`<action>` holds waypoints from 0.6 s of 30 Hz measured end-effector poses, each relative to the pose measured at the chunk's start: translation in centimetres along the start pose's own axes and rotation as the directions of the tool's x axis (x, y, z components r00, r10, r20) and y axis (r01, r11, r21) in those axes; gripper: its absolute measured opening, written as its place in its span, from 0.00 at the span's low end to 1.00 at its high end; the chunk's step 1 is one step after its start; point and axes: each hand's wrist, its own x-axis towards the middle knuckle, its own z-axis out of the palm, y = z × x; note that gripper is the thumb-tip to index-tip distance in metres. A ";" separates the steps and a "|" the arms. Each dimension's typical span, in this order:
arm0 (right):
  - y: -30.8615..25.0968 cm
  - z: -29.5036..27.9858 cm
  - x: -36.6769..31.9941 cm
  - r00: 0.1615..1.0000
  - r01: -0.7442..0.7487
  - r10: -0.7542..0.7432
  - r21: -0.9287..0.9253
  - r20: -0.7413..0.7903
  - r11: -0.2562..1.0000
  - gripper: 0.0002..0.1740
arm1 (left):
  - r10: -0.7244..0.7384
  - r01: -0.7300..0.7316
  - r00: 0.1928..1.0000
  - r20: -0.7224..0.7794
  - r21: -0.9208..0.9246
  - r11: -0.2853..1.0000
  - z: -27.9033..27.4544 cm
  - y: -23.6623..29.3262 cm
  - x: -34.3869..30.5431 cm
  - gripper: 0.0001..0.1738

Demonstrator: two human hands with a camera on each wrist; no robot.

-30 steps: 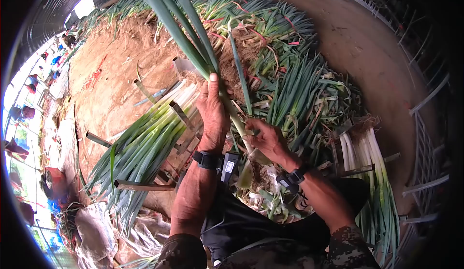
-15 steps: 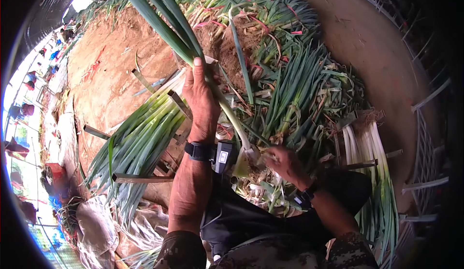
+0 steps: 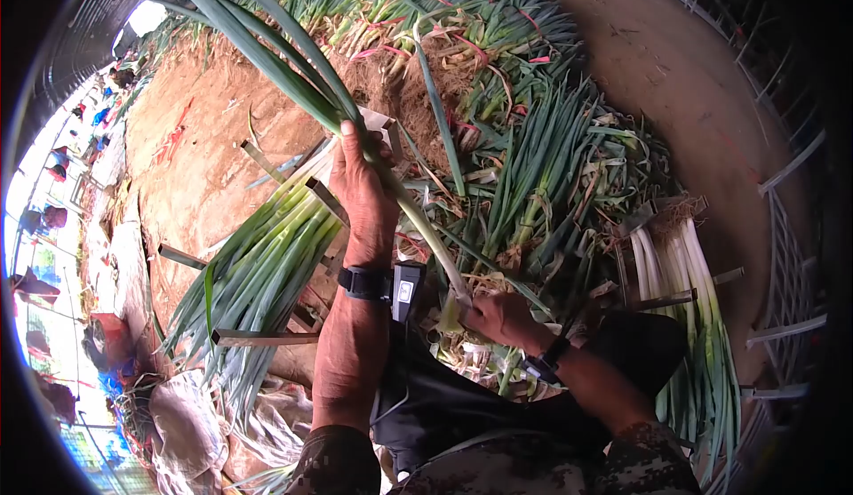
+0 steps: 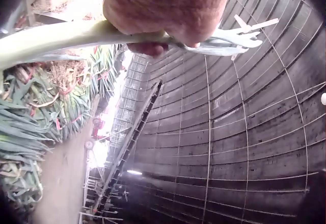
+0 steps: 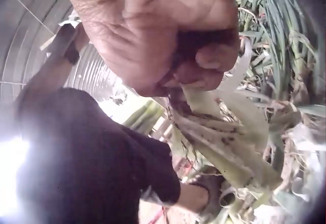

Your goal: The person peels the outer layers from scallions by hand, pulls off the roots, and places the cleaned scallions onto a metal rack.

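My left hand (image 3: 366, 195) grips a long green onion stalk (image 3: 418, 219) around its upper stem, the thumb lying along it, green leaves fanning to the upper left. In the left wrist view the hand (image 4: 168, 10) wraps the pale stem (image 4: 56, 39). My right hand (image 3: 506, 320) is at the stalk's lower white end, fingers curled. Seen from the right wrist, that hand (image 5: 168, 35) pinches pale, dirt-specked outer leaves (image 5: 219, 137) that hang below the fingers; the root end is hidden.
Pale-stemmed onions (image 3: 267, 255) lie on a metal rack at left, more (image 3: 697, 308) on a rack at right. Ahead are a heap of tied green onions (image 3: 542, 157) and brown ground (image 3: 204, 122). Peeled leaf scraps (image 3: 484, 362) lie between the legs.
My left hand has moved left with the stalk. My right hand went from the mid-stem down and right, blurred, and is now back at the stalk's lower end.
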 end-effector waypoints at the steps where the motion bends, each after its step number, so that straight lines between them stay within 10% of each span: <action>1: -0.3 0.4 -1.0 0.999 0.003 0.002 -0.099 0.049 0.995 0.22 | -0.004 0.004 1.000 -0.018 0.011 1.000 -0.2 -0.1 -0.1 0.22; 9: 11.1 9.4 -11.0 0.753 0.020 0.130 -0.221 0.644 0.975 0.20 | 0.227 -0.214 0.968 -0.105 0.120 0.969 -1.5 4.0 1.2 0.25; 11: 10.3 9.9 -8.4 0.785 -0.200 0.271 -0.186 0.558 0.962 0.26 | 0.230 -0.229 0.960 -0.159 0.026 0.973 -1.0 4.7 1.0 0.25; 14: 3.9 2.0 -3.7 0.985 -0.170 0.170 0.049 0.006 0.984 0.25 | 0.226 -0.228 0.959 -0.171 0.012 0.974 -1.6 4.2 1.2 0.23; 18: 0.3 -1.4 -0.1 0.900 0.099 -0.020 0.159 -0.435 0.982 0.29 | 0.162 -0.172 0.975 -0.150 -0.057 0.983 -1.8 3.6 1.7 0.22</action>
